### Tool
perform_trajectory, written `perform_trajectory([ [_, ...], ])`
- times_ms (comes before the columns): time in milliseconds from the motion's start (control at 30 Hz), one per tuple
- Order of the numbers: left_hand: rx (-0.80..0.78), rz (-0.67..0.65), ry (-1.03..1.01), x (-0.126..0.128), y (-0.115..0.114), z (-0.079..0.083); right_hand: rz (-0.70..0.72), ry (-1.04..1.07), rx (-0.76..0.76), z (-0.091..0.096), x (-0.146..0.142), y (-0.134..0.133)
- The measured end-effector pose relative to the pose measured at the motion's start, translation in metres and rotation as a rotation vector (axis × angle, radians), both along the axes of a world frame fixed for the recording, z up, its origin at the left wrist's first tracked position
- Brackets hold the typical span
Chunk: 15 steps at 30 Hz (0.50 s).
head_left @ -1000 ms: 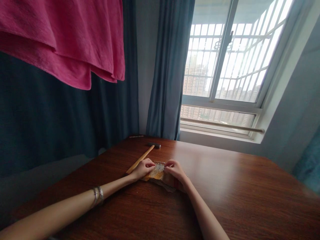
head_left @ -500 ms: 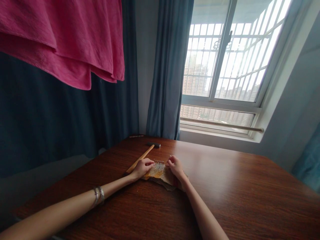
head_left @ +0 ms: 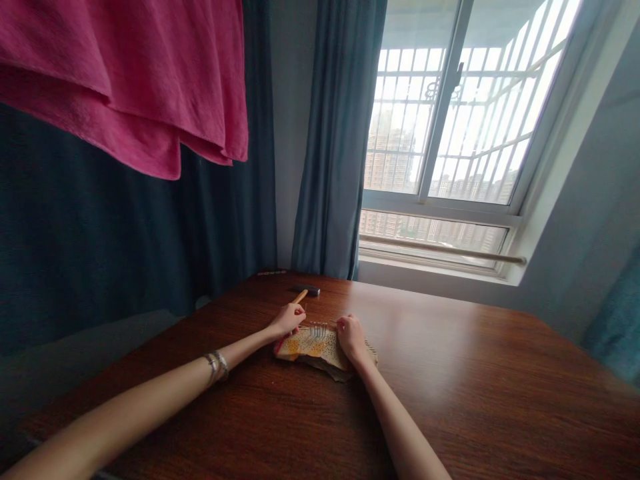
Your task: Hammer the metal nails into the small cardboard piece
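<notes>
On the table lies a yellowish, ragged-edged slab (head_left: 325, 349) dotted with small dark marks. Several nails (head_left: 319, 330) stand upright in a row near its far edge. My left hand (head_left: 289, 320) is closed in a pinch over the slab's far left corner, a thin nail showing at its fingertips. To the right of the standing nails, my right hand (head_left: 353, 339) is above the slab with thumb and finger pinched on a thin nail that is partly hidden. A hammer (head_left: 314, 291) with a wooden handle lies behind my left hand, which covers much of the handle.
The brown wooden table (head_left: 450, 387) reaches to the wall. Beyond it are a barred window (head_left: 440, 133) and blue curtains (head_left: 330, 147). A pink cloth (head_left: 150, 87) hangs at upper left. Small pale objects (head_left: 271, 272) lie at the table's far corner.
My left hand has risen and moved slightly away from the standing nails, uncovering the slab's left end. My right hand has shifted a little and stays pinched.
</notes>
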<state>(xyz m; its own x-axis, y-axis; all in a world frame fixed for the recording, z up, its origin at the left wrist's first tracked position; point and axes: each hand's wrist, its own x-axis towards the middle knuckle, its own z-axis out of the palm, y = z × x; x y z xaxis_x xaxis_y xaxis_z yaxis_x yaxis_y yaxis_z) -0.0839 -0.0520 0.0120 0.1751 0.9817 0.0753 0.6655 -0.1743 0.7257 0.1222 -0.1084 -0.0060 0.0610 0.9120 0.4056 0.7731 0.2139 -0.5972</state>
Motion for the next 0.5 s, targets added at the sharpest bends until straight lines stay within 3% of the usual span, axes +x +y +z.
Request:
perform_trajectory([
  [167,-0.047,-0.009,0.131,0.009,0.011,0.006,0.017,0.010,-0.037,0.005,0.002,0.000],
  [367,0.094,-0.008,0.106,0.007,0.013,0.007,0.052,0.061,-0.037,0.005,0.004,0.000],
  [500,0.061,-0.011,0.070,0.003,0.013,0.008,0.051,0.074,-0.034,-0.002,0.005,0.006],
])
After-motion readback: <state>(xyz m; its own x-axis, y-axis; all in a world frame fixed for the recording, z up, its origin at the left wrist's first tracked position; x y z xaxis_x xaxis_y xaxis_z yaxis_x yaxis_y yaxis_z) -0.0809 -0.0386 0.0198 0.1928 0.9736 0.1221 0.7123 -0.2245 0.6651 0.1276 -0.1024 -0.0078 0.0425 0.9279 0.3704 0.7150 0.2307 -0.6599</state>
